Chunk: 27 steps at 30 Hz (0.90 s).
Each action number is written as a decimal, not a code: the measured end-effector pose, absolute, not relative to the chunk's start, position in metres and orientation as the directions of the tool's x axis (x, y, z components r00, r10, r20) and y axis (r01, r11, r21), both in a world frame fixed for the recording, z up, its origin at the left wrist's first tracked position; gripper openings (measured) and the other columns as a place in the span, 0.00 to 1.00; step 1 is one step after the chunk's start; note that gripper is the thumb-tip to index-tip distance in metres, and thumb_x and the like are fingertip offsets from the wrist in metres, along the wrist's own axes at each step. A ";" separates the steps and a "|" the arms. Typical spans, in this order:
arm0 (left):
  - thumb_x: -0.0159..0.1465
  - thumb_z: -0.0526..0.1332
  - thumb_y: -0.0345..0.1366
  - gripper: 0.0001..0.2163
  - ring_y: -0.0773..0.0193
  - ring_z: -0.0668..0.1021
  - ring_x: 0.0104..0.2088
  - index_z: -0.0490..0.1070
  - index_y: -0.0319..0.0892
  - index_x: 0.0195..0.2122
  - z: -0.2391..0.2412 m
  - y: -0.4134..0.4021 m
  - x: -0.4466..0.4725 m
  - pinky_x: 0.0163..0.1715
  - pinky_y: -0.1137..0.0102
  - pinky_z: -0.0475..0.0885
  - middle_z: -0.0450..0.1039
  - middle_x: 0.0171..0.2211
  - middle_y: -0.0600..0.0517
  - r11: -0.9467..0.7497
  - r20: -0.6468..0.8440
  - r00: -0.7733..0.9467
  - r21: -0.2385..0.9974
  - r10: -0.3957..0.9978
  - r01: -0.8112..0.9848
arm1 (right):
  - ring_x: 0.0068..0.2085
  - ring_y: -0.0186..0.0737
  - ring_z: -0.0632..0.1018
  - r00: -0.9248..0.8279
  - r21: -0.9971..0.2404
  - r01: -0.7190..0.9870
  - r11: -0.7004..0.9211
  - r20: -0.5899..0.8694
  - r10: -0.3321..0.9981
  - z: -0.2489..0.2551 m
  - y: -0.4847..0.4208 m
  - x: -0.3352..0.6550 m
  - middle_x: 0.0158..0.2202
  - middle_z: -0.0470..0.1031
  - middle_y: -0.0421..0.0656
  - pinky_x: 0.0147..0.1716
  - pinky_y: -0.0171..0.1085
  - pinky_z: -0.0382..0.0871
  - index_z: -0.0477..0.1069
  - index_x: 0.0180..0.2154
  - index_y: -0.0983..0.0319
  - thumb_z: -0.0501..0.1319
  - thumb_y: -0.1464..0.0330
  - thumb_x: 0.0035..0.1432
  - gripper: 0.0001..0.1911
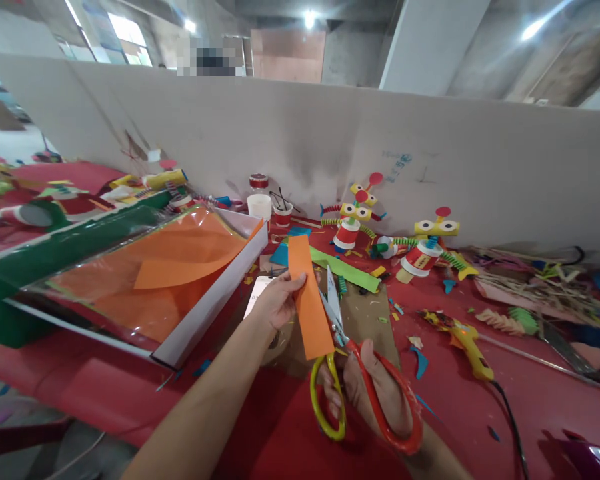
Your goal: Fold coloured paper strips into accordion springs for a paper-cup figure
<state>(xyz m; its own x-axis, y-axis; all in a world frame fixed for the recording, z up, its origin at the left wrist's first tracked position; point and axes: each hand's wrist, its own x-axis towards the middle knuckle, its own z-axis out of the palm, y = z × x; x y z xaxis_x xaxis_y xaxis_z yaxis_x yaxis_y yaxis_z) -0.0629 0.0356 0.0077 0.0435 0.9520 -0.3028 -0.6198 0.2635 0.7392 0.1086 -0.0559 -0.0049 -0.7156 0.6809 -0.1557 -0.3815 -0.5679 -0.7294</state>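
Observation:
Pinched between the thumb and fingers of my left hand (279,299) is an orange paper strip (310,307), held upright above the table. My right hand (367,387) grips a pair of scissors (336,317) with one red and one yellow handle. The scissor blades are spread and point away from me, close to the strip's right edge; I cannot tell whether they touch it. Beneath my hands lies a brown cardboard sheet (365,313). A phone (257,293) with a lit screen is partly hidden by my left hand. A green paper strip (347,268) lies beyond the scissors.
To the left sits a white box (200,320) with orange paper sheets (145,287). Paper-cup figures (425,257) stand near the grey partition (290,127). On the right are a yellow glue gun (473,350) with a black cord, and thin wooden sticks (520,280). Scraps litter the red tabletop (440,413).

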 end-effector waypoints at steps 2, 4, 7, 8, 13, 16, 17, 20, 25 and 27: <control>0.54 0.64 0.26 0.05 0.67 0.77 0.24 0.72 0.37 0.32 0.008 0.033 -0.060 0.26 0.73 0.74 0.76 0.27 0.49 0.253 -0.289 0.041 0.750 0.956 -0.611 | 0.23 0.36 0.68 -0.709 -0.723 -0.387 -0.572 -0.164 0.686 -0.010 -0.056 0.110 0.21 0.65 0.41 0.24 0.37 0.65 0.67 0.35 0.63 0.47 0.38 0.50 0.35; 0.53 0.65 0.26 0.07 0.66 0.77 0.24 0.71 0.38 0.33 0.009 0.030 -0.056 0.26 0.73 0.74 0.76 0.27 0.50 0.251 -0.277 0.054 0.752 0.959 -0.610 | 0.23 0.36 0.68 -0.690 -0.718 -0.396 -0.573 -0.179 0.701 -0.015 -0.056 0.111 0.22 0.66 0.41 0.24 0.37 0.65 0.68 0.37 0.62 0.46 0.40 0.52 0.34; 0.52 0.65 0.26 0.08 0.67 0.76 0.24 0.71 0.39 0.33 0.009 0.026 -0.049 0.25 0.74 0.74 0.75 0.27 0.52 0.243 -0.246 0.083 0.744 0.966 -0.623 | 0.23 0.37 0.68 -0.655 -0.720 -0.412 -0.559 -0.192 0.730 -0.016 -0.055 0.112 0.22 0.66 0.41 0.24 0.37 0.65 0.68 0.39 0.62 0.46 0.41 0.53 0.32; 0.52 0.65 0.26 0.09 0.67 0.76 0.24 0.71 0.39 0.34 0.009 0.026 -0.048 0.25 0.74 0.73 0.75 0.27 0.52 0.237 -0.236 0.087 0.742 0.968 -0.627 | 0.23 0.37 0.68 -0.639 -0.720 -0.418 -0.554 -0.201 0.743 -0.014 -0.055 0.111 0.23 0.67 0.41 0.23 0.37 0.65 0.68 0.39 0.62 0.47 0.42 0.54 0.32; 0.51 0.65 0.26 0.10 0.67 0.76 0.23 0.70 0.40 0.35 0.008 0.027 -0.050 0.25 0.72 0.74 0.75 0.26 0.53 0.238 -0.261 0.054 0.748 0.964 -0.620 | 0.23 0.37 0.68 -0.599 -0.711 -0.431 -0.555 -0.235 0.766 -0.006 -0.058 0.109 0.23 0.68 0.42 0.23 0.38 0.65 0.67 0.40 0.63 0.49 0.41 0.51 0.33; 0.50 0.66 0.26 0.10 0.67 0.76 0.23 0.70 0.40 0.34 0.010 0.026 -0.053 0.25 0.72 0.74 0.75 0.26 0.54 0.243 -0.281 0.037 0.747 0.959 -0.619 | 0.23 0.38 0.69 -0.613 -0.721 -0.415 -0.555 -0.229 0.756 -0.001 -0.059 0.108 0.23 0.68 0.42 0.23 0.38 0.65 0.67 0.41 0.62 0.51 0.40 0.49 0.34; 0.50 0.66 0.25 0.10 0.67 0.76 0.23 0.71 0.40 0.34 0.011 0.026 -0.054 0.26 0.72 0.74 0.75 0.25 0.54 0.248 -0.277 0.050 0.746 0.960 -0.618 | 0.23 0.38 0.69 -0.613 -0.725 -0.416 -0.549 -0.223 0.758 0.000 -0.059 0.108 0.23 0.68 0.42 0.23 0.38 0.66 0.67 0.41 0.62 0.51 0.40 0.49 0.34; 0.51 0.64 0.24 0.08 0.67 0.76 0.22 0.71 0.38 0.33 0.012 0.025 -0.053 0.25 0.73 0.74 0.75 0.25 0.54 0.277 -0.284 0.091 0.729 0.954 -0.626 | 0.23 0.38 0.69 -0.611 -0.723 -0.442 -0.530 -0.190 0.769 0.002 -0.058 0.108 0.23 0.68 0.41 0.23 0.37 0.65 0.67 0.41 0.62 0.52 0.42 0.50 0.32; 0.58 0.61 0.32 0.06 0.64 0.78 0.25 0.72 0.34 0.32 0.011 0.033 -0.056 0.27 0.72 0.75 0.77 0.26 0.47 0.304 -0.372 0.061 0.640 0.926 -0.706 | 0.23 0.37 0.70 -0.642 -0.707 -0.428 -0.563 -0.201 0.740 -0.003 -0.059 0.107 0.22 0.68 0.41 0.24 0.37 0.65 0.68 0.39 0.62 0.51 0.41 0.50 0.32; 0.60 0.59 0.33 0.06 0.64 0.79 0.27 0.72 0.34 0.34 0.011 0.035 -0.057 0.27 0.72 0.75 0.77 0.28 0.46 0.296 -0.391 0.029 0.643 0.920 -0.706 | 0.23 0.37 0.70 -0.647 -0.701 -0.416 -0.579 -0.219 0.730 -0.008 -0.061 0.107 0.22 0.68 0.41 0.24 0.36 0.65 0.69 0.38 0.63 0.50 0.41 0.51 0.33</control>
<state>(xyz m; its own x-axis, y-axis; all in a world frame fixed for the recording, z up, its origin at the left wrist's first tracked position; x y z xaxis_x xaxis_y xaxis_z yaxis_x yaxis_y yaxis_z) -0.0574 0.0352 0.0108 0.0290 0.9198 -0.3913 -0.7062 0.2959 0.6432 0.1071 -0.0605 -0.0079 -0.6470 0.7302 -0.2195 -0.4162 -0.5794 -0.7008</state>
